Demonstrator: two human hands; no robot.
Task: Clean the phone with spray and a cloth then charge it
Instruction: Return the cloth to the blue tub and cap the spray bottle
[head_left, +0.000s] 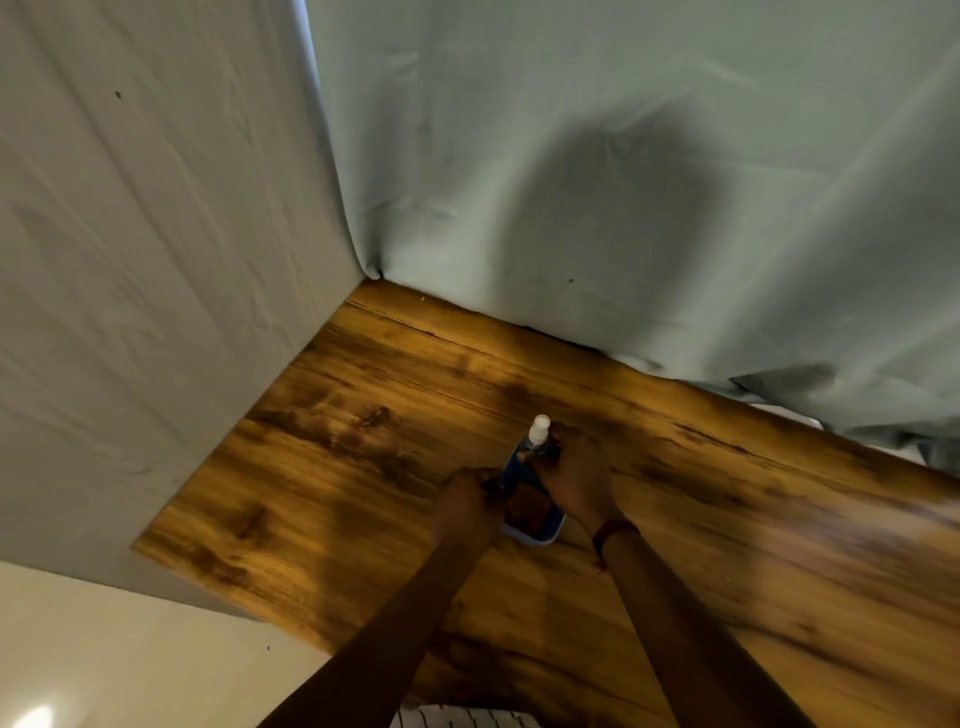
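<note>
Phone (530, 512): flat rectangle with rounded corners, pale blue rim, dark glossy face; held low over the tabletop between both hands.
Left hand (465, 506): fingers clamped on the phone's left edge.
Right hand (574, 488): fingers wrapped round the spray bottle (537, 431), a small blurred bottle with a white nozzle.
Tabletop (363, 441): streaky wood-grain, amber and dark brown.
Backdrop (571, 156): creased grey-green cloth.
</note>
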